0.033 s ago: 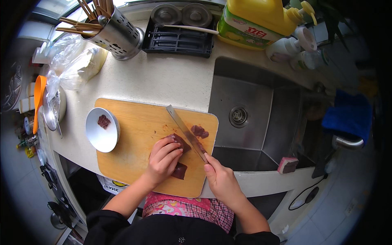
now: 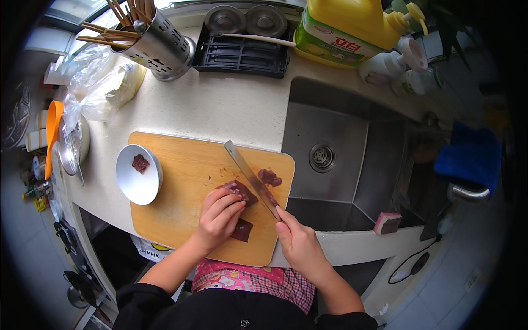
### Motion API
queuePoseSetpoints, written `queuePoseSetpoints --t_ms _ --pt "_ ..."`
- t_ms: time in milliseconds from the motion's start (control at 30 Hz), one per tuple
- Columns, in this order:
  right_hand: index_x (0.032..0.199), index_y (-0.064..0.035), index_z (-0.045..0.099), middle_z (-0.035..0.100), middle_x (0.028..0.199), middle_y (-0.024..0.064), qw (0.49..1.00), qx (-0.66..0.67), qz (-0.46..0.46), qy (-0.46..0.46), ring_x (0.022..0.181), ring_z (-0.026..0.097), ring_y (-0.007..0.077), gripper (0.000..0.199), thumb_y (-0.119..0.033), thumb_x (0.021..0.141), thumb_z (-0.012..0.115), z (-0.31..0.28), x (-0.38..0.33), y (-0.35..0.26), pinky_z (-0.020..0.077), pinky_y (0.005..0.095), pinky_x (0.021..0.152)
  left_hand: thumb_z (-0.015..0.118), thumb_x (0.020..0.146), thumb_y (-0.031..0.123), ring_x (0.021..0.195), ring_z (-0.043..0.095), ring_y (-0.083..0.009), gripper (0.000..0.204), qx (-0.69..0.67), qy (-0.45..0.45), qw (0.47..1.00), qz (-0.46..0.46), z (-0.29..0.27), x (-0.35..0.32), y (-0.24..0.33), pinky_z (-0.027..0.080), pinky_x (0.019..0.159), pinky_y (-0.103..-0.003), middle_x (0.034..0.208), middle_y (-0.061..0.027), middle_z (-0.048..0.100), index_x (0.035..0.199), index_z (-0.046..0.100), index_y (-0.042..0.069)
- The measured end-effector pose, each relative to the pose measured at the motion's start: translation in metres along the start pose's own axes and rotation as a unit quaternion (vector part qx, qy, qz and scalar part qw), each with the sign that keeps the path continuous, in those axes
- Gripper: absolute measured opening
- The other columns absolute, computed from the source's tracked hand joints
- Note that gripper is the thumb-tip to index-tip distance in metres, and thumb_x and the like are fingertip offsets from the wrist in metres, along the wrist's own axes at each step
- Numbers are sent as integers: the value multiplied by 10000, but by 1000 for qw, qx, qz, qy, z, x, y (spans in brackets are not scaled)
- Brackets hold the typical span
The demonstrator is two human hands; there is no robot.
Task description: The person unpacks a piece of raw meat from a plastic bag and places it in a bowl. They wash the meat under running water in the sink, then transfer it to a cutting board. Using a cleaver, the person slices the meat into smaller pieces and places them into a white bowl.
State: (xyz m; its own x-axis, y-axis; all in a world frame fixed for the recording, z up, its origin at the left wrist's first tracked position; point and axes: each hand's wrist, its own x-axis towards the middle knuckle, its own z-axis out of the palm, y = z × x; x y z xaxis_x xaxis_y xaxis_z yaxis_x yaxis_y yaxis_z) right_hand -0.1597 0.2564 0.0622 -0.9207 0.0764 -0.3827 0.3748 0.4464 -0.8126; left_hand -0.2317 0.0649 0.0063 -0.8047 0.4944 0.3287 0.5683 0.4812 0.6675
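My right hand [image 2: 300, 242] grips the handle of a kitchen knife [image 2: 246, 169]. The long blade slants up and left over the wooden cutting board [image 2: 170, 220], along the right side of a block of dark red raw meat [image 2: 248, 193]. With bent fingers, my left hand [image 2: 220, 217] presses that block down just left of the blade. A second piece of meat [image 2: 242, 230] lies partly beneath my left hand, toward the near edge. Beyond the blade, to its right, is a small heap of cut meat [image 2: 269, 177]. A white bowl [image 2: 137, 187] on the board's left side holds some cut meat [image 2: 140, 163].
Right of the board is a steel sink [image 2: 330, 126], with a pink and white sponge [image 2: 388, 223] on its near rim. Behind stand a chopstick holder [image 2: 165, 47], a black rack [image 2: 242, 60] and a yellow detergent jug [image 2: 341, 33]. Plastic bags [image 2: 104, 88] and an orange spoon [image 2: 53, 129] are at left.
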Motion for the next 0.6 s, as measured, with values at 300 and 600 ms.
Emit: queuePoseSetpoints --t_ms 300,600 --pt "1175 29 533 608 647 132 978 -168 -88 -89 547 627 287 456 -323 889 580 -8 -5 -12 506 362 476 665 640 -49 943 564 -375 270 16 -41 996 -74 8 -27 -10 479 810 -420 988 -146 603 907 644 -17" --pt "1133 34 543 615 653 139 962 -200 -109 -150 541 629 283 451 -352 898 554 -27 11 -10 517 366 482 660 639 -45 872 586 -368 273 10 -49 994 -93 10 -22 -9 493 779 -414 928 -154 614 909 653 -10"
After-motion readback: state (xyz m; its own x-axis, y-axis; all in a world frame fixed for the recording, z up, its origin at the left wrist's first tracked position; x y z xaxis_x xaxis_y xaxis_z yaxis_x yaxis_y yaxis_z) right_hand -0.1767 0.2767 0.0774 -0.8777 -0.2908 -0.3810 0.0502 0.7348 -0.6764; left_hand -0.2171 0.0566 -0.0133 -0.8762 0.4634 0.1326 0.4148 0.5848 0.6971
